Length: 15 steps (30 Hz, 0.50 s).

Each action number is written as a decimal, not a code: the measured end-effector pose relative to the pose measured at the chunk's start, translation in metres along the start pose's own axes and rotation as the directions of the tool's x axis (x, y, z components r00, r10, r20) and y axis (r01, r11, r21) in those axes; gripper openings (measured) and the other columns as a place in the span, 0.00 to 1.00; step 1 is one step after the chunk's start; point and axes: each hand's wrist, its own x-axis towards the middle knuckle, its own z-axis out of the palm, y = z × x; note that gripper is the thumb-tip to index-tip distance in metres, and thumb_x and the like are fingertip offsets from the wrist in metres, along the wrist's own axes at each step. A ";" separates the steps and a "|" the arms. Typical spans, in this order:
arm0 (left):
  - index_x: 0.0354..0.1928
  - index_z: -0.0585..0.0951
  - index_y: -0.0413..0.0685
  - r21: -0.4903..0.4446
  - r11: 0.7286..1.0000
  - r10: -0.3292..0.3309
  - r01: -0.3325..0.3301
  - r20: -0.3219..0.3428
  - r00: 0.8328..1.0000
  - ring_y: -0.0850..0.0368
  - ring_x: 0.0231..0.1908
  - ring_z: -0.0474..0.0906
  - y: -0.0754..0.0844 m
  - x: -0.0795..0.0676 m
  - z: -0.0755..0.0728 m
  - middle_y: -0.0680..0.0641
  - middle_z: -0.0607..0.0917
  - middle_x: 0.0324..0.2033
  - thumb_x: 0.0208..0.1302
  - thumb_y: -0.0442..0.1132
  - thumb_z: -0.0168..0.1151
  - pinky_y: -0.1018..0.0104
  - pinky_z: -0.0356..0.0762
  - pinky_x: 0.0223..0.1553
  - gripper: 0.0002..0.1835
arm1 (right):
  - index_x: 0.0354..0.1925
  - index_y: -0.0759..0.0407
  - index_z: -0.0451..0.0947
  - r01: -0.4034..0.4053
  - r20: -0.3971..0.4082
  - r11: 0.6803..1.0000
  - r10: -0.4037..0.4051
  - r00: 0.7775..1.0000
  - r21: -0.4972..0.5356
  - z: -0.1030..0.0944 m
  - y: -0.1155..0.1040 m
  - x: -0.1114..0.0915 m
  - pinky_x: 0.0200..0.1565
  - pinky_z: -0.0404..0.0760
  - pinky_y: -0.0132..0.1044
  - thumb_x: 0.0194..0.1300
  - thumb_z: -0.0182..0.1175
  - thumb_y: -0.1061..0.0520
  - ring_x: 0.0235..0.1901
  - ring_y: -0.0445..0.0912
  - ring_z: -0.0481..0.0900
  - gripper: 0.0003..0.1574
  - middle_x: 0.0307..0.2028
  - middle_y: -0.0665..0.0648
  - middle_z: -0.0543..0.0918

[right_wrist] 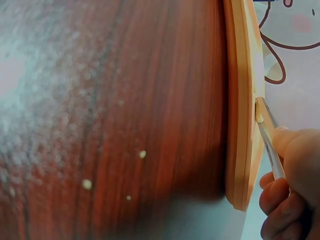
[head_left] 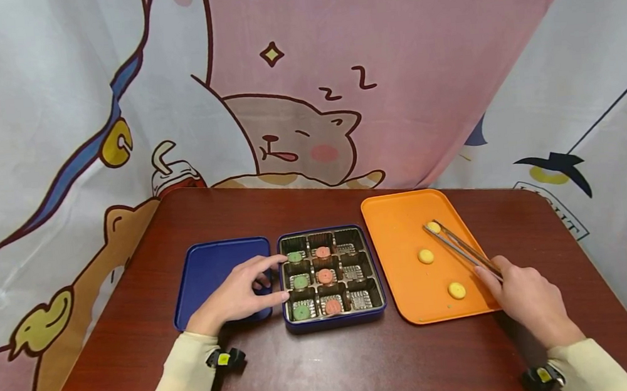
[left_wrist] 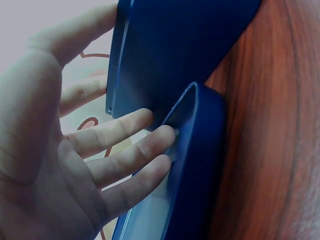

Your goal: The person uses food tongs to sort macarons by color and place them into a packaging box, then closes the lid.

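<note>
One cookie [head_left: 434,227] between tongs [head_left: 460,252] pinched by right hand [head_left: 532,301], far from spread left hand [head_left: 239,294].

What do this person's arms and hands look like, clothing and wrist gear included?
The left sleeve and right sleeve are long, plain and pale cream-yellow. A small black device with a bright yellow patch sits at the left wrist and another at the right. The left hand and right hand wear no gloves.

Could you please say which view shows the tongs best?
The head view, showing both arms of the tongs most fully. The right wrist view hides part behind the right hand; the left wrist view lacks them.
</note>
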 end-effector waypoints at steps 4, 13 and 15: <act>0.75 0.74 0.60 0.004 1.000 -0.004 0.004 0.000 1.000 0.57 0.44 0.84 0.000 0.000 0.000 0.52 0.81 0.57 0.63 0.59 0.75 0.56 0.83 0.48 0.40 | 0.59 0.67 0.73 0.003 -0.007 1.000 -0.003 1.000 0.000 0.001 0.000 0.000 0.21 0.76 0.54 0.77 0.54 0.30 0.25 0.58 0.79 0.41 0.34 0.73 0.83; 0.75 0.74 0.60 0.003 1.000 -0.007 0.007 0.001 1.000 0.57 0.45 0.84 0.000 0.000 0.000 0.52 0.81 0.57 0.63 0.59 0.75 0.56 0.83 0.49 0.40 | 0.59 0.67 0.74 -0.004 0.004 1.000 0.004 1.000 -0.001 0.001 -0.001 0.001 0.21 0.75 0.50 0.77 0.52 0.28 0.24 0.55 0.76 0.43 0.30 0.67 0.82; 0.75 0.74 0.60 0.002 1.000 -0.008 0.008 0.001 1.000 0.57 0.45 0.84 0.000 0.000 0.000 0.52 0.81 0.57 0.63 0.59 0.75 0.56 0.83 0.49 0.40 | 0.59 0.67 0.74 -0.001 0.003 1.000 0.001 1.000 0.002 0.001 -0.001 0.000 0.21 0.74 0.49 0.78 0.52 0.29 0.24 0.54 0.75 0.43 0.29 0.66 0.82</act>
